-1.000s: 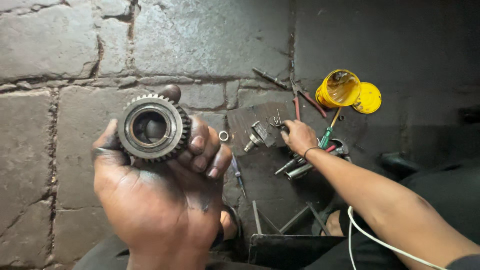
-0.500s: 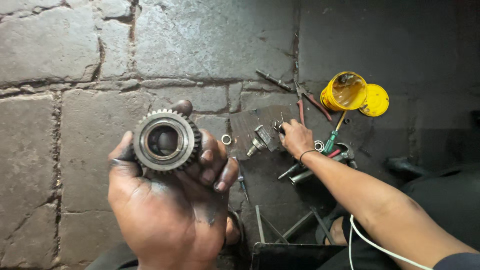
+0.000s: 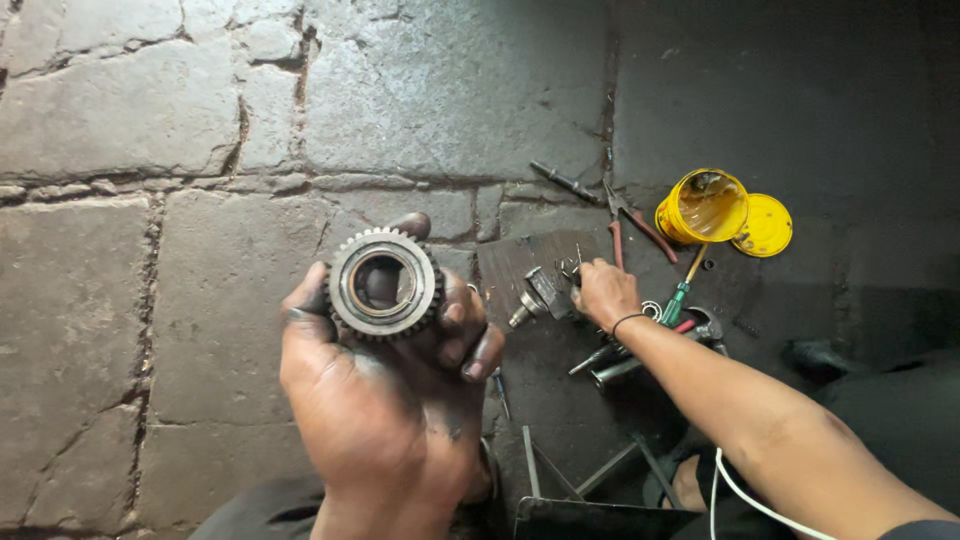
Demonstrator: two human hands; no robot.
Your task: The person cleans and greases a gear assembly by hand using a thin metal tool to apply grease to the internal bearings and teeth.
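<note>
Fingers of the left hand (image 3: 385, 400) cradle a toothed gear (image 3: 385, 283) face-up for viewing, while the right hand (image 3: 603, 292) pinches among small metal parts (image 3: 538, 296) on the floor.

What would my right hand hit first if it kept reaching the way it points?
Probably the small metal part just left of the right hand; its fingers already seem to be at it, though depth is unclear.

Your grease-blackened left hand (image 3: 385, 400) holds up a round, toothed steel gear with a hollow bore (image 3: 383, 284), its open face toward you, gripped at the rim by thumb and fingertips above the stone floor.
</note>
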